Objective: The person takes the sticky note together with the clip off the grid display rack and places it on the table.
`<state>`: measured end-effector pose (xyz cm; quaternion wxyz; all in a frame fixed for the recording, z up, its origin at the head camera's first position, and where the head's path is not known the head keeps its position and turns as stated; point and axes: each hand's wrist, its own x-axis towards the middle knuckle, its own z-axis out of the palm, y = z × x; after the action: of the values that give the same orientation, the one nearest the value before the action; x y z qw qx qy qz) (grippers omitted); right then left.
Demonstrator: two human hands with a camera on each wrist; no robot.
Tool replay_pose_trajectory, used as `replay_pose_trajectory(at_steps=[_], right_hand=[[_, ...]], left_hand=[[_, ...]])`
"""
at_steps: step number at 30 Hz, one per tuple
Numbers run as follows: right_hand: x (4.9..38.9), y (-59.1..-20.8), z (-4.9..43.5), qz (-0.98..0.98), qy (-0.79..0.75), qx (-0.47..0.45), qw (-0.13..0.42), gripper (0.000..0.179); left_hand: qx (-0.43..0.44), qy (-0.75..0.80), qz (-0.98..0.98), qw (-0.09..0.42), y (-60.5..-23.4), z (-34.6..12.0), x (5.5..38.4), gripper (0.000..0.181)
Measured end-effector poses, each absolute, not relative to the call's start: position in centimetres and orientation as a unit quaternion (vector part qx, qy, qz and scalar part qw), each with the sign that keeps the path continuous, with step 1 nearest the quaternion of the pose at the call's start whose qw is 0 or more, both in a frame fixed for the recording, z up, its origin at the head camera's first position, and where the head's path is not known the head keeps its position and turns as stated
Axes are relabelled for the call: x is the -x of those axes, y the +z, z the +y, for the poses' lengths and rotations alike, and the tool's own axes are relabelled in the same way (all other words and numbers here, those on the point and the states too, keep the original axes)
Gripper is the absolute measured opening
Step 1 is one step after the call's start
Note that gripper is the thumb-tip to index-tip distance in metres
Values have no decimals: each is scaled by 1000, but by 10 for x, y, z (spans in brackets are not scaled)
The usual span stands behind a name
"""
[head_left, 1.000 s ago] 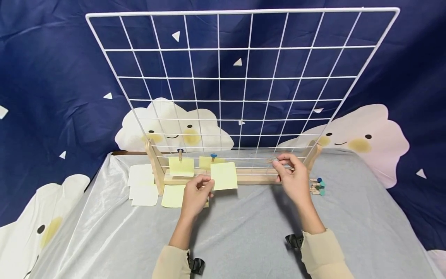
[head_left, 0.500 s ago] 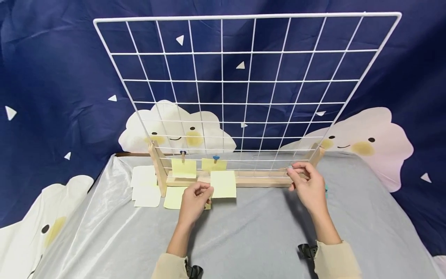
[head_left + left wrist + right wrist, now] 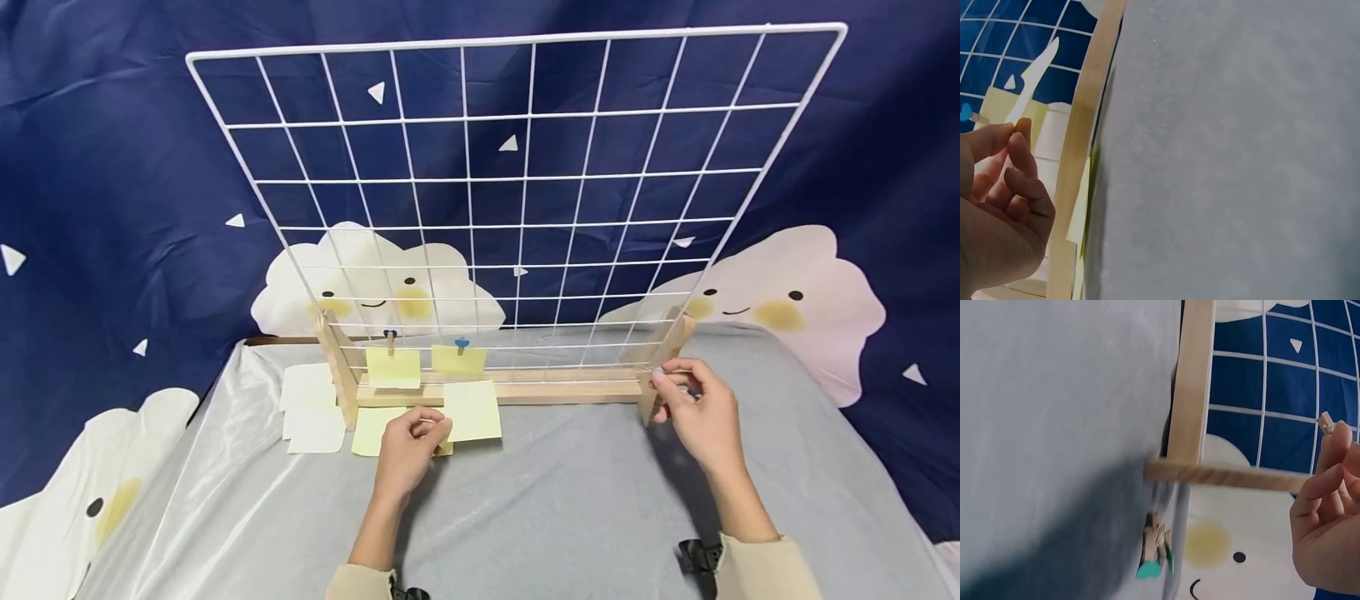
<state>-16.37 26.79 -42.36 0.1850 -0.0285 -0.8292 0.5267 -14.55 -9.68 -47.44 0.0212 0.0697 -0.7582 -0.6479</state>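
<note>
My left hand (image 3: 407,454) pinches a pale yellow paper note (image 3: 474,411) by its left edge, before the wooden base of a white wire grid (image 3: 517,40). In the left wrist view the note (image 3: 1038,72) appears almost edge-on between thumb and fingers. My right hand (image 3: 701,414) is by the grid's right wooden foot and pinches a small wooden clothespin (image 3: 1326,424); the fingers cover most of it. Two yellow notes, a left one (image 3: 393,371) and a right one (image 3: 456,361), hang low on the grid from clothespins with blue tops.
White papers (image 3: 311,425) lie on the grey cloth left of the stand. More yellow notes (image 3: 369,432) lie beyond my left hand. Several clothespins with green tops (image 3: 1155,550) lie beside the right wooden foot (image 3: 660,379). A dark blue cloud-print cloth hangs behind.
My right hand has moved rightward with the clothespin, from before the grid to its right foot. The left hand has sunk slightly, with the note still in its pinch.
</note>
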Motion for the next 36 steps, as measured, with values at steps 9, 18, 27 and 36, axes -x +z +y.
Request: replay_pose_trajectory(at_steps=[9, 18, 27, 36], right_hand=[[161, -427, 281, -834, 517, 47, 188, 24], [159, -430, 294, -848, 497, 64, 174, 24], [158, -435, 310, -868, 467, 75, 153, 28], [157, -437, 321, -889, 432, 99, 114, 29]], left_hand=[[-72, -635, -769, 9, -477, -101, 144, 9], [-75, -614, -786, -5, -482, -102, 144, 10], [-79, -608, -789, -31, -486, -105, 144, 11], [-82, -589, -802, -48, -490, -103, 146, 9]])
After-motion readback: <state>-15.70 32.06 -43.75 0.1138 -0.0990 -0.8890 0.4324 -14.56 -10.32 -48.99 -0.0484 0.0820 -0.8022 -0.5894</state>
